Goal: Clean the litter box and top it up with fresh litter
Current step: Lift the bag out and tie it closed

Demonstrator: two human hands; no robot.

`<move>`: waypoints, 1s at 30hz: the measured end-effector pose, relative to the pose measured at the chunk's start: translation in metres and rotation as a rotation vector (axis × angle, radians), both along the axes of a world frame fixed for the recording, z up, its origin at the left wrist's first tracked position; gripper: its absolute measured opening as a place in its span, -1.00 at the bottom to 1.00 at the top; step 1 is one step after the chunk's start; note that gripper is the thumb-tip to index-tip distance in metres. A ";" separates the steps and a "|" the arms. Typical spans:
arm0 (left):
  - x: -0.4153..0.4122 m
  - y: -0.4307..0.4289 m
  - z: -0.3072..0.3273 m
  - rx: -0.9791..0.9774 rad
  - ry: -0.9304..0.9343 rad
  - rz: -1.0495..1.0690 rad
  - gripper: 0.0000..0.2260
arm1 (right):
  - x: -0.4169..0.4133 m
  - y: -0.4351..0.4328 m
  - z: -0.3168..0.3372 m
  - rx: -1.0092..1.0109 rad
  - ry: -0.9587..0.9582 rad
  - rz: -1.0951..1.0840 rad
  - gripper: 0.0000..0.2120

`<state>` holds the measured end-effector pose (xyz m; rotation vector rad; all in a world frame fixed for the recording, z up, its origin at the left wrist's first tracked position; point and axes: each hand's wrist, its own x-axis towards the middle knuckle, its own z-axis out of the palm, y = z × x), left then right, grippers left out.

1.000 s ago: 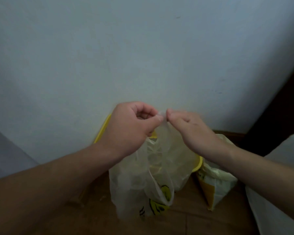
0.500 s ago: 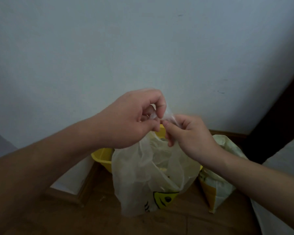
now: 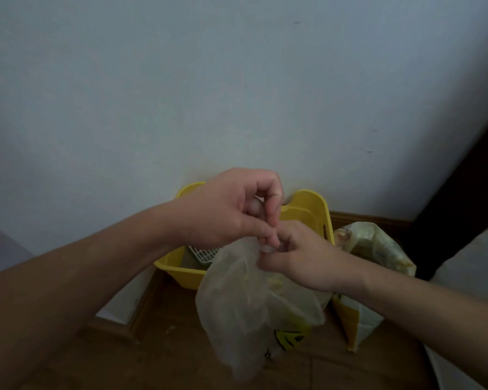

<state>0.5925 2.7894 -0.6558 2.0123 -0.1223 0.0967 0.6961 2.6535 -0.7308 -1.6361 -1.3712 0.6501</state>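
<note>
Both hands pinch the neck of 1 thin, translucent plastic bag (image 3: 245, 305): left hand (image 3: 226, 209) curled above, right hand (image 3: 302, 257) gripping beneath. 1 second ago they pinched side by side; now left has crossed over right, so the waste is probably being knotted. Behind them sits the glossy yellow litter box (image 3: 310, 209) holding a slotted white scoop (image 3: 203, 253); right of the right hand slumps a crinkled litter sack (image 3: 378, 249).

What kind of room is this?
Probably a corner of a home: a yellow plastic litter box sits on a brown wooden floor against a plain pale wall, beside an open yellow-and-white bag.
</note>
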 end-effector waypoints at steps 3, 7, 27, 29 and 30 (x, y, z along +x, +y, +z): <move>0.001 0.002 -0.003 -0.086 -0.035 0.000 -0.69 | -0.001 -0.001 0.001 0.011 0.099 0.072 -0.62; 0.003 0.006 -0.010 -0.152 -0.064 -0.016 -0.74 | -0.007 0.001 0.000 0.088 0.184 0.025 -0.53; -0.003 0.009 -0.054 -0.202 -0.051 0.432 -0.78 | 0.000 0.004 0.010 0.145 0.297 -0.222 -0.70; -0.002 0.008 -0.058 -0.198 -0.064 0.429 -0.77 | 0.001 0.006 0.011 0.175 0.350 -0.278 -0.82; -0.001 0.007 -0.059 -0.182 -0.069 0.426 -0.77 | 0.001 0.006 0.012 0.173 0.370 -0.297 -0.87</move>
